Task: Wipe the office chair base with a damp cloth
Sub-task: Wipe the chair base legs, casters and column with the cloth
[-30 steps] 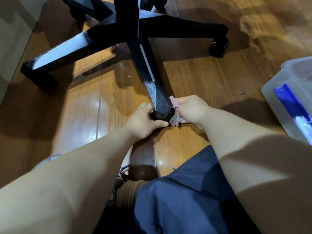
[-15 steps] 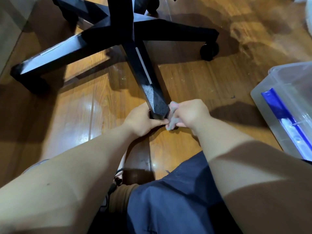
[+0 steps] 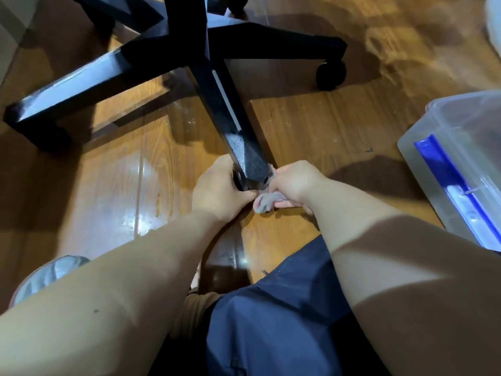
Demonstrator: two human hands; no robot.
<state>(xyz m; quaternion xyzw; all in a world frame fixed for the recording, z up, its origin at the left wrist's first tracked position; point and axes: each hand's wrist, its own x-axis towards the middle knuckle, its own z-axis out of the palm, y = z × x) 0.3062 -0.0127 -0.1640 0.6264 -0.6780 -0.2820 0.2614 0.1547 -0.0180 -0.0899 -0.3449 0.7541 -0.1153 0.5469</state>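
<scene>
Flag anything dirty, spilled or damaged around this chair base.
Only grime: the near leg's tip is speckled grey, unlike its glossier upper length, beside the cloth in the right hand; the left hand grips the caster beneath. Nothing looks spilled or broken.

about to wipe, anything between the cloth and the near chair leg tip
Nothing visible: the right hand holds the grey cloth at the near chair leg tip; the left hand grips its other side.

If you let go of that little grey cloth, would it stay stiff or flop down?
Probably floppy: the small grey cloth bunches and droops from the right hand. Likely light, since that hand alone holds it. It might cling to the black chair base leg the left hand grips, if damp; wetness isn't visible.
</scene>
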